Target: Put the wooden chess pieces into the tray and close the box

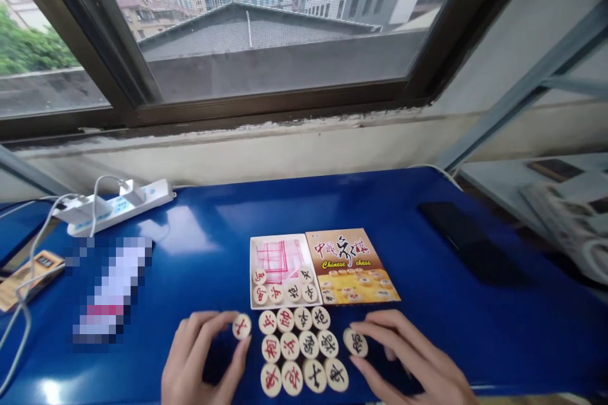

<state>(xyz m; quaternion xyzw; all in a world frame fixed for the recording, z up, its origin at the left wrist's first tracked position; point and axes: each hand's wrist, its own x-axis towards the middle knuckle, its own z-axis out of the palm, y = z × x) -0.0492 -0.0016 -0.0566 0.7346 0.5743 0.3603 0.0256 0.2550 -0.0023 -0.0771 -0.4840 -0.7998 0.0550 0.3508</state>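
At the bottom centre of the frame the left hand [199, 361] pinches one disc [242, 326] between thumb and fingertips, fingers curled round it, the rest of the hand loose; the right hand [408, 361] likewise nips a second disc [355, 342] at its fingertips, fingers stretched flat toward the left of the frame. Both discs are round, so they have no long axis; each lies flat with its marked face up, the left one bearing a red character, the right one a dark one. Between the hands sits a block of discs [299, 348] in three rows of four, touching or nearly so, pale smooth wood with red or black characters. Just above it lies an open box [281, 269], a shallow square tray with a pink-gridded sheet and more discs along its lower edge; its printed card lid [351, 264] lies beside it on the right. All rest on a glossy blue table [213, 228]; a white power strip [118, 205] lies at the left.
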